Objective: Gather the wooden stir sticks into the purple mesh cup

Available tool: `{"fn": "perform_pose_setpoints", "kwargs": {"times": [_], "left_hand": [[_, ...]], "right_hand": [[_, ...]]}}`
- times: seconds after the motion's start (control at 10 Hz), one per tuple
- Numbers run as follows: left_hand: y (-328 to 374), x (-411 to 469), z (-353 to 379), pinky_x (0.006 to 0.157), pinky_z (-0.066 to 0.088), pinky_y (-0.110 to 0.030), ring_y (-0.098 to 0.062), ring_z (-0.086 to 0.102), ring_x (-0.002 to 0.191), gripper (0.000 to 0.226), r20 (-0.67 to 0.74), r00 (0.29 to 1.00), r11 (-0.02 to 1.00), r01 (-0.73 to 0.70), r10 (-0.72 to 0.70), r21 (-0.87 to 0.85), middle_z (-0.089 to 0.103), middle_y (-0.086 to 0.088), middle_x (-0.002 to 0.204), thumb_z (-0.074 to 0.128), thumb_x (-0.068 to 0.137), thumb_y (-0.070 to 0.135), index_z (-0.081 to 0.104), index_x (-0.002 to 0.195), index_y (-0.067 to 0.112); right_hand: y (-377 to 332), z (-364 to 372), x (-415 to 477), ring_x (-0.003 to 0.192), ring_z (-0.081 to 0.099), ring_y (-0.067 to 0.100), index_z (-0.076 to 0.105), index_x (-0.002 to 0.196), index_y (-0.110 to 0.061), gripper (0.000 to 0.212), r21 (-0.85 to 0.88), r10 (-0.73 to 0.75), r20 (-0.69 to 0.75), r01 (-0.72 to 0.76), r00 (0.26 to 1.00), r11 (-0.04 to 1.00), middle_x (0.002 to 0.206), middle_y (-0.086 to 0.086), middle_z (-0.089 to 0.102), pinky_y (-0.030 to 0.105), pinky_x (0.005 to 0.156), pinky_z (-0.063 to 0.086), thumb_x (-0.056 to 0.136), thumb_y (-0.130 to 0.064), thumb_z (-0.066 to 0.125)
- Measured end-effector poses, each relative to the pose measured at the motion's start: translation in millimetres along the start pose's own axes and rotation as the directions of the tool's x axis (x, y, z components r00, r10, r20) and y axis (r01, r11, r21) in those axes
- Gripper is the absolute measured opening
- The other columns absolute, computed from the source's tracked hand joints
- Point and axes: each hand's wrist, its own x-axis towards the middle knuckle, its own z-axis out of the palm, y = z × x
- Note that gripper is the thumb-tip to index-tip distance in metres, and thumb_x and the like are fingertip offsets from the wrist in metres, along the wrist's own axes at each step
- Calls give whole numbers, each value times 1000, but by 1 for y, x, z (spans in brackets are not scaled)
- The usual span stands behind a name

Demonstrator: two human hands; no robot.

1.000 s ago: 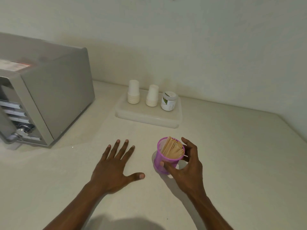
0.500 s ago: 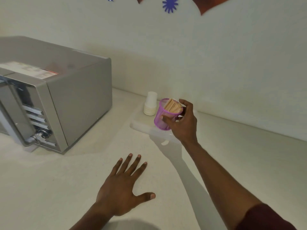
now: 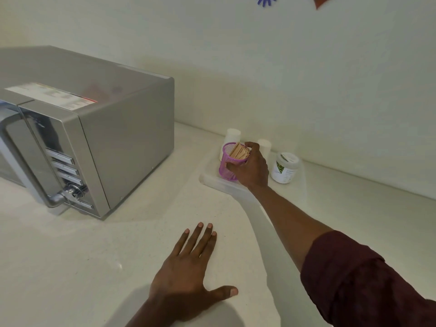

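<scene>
The purple mesh cup [image 3: 227,166] stands at the front left of a white tray [image 3: 212,180] by the back wall. A bundle of wooden stir sticks [image 3: 239,151] stands inside it, leaning to the right. My right hand [image 3: 251,167] grips the cup from its right side, thumb in front and fingers over the rim at the back. My left hand [image 3: 188,272] rests flat on the counter near me, fingers spread and holding nothing.
A silver microwave [image 3: 77,135] fills the left side of the counter. On the tray stand two stacks of white paper cups [image 3: 232,136] and a white jar with a green label [image 3: 284,167]. The wall runs close behind the tray.
My right hand lifted the cup of sticks off the counter near me, carried it away to the tray, and lowered it there. My left hand stayed flat on the counter.
</scene>
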Motion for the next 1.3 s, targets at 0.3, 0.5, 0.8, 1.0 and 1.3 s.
{"fn": "perform_pose_setpoints", "kwargs": {"times": [0.3, 0.5, 0.8, 1.0, 1.3], "left_hand": [[-1, 5, 2, 130, -9, -47, -11, -43, 149, 124, 43, 999, 1000, -11, 10, 24, -50, 18, 156, 16, 69, 108, -34, 156, 36], [-2, 3, 4, 130, -10, -47, -11, -43, 149, 124, 26, 999, 999, -25, 24, 22, -47, 16, 159, 14, 70, 107, -28, 160, 32], [-1, 3, 2, 130, -10, -47, -12, -44, 148, 123, 48, 999, 999, -13, 12, 31, -49, 17, 157, 15, 71, 107, -30, 159, 34], [-1, 3, 2, 130, -12, -46, -9, -45, 147, 124, 43, 999, 999, -19, 17, 44, -48, 16, 158, 10, 70, 107, -28, 160, 31], [5, -7, -5, 130, -11, -46, -15, -39, 152, 124, 14, 1000, 998, -26, 26, 50, -41, 11, 163, 5, 71, 106, -22, 162, 27]], "right_hand": [[0, 24, -4, 116, 66, 29, 43, 141, -20, 89, -90, -36, 99, 45, 994, 995, 135, 4, 61, 40, 85, 57, 68, -42, 90], [0, 25, -3, 113, 66, 33, 42, 141, -15, 88, -134, -38, 131, 55, 991, 989, 134, 9, 58, 44, 85, 60, 70, -39, 89], [0, 26, -2, 110, 67, 32, 41, 140, -15, 89, -146, -35, 134, 54, 990, 988, 132, 10, 58, 46, 83, 62, 69, -40, 90], [0, 21, -7, 119, 65, 33, 37, 146, -16, 98, -140, -21, 164, 45, 986, 989, 138, 10, 60, 45, 89, 59, 69, -47, 90], [3, -10, -69, 132, 54, 32, 33, 156, -13, 95, -144, -166, 13, 166, 986, 976, 147, 12, 50, 48, 100, 53, 82, -45, 82]]}}
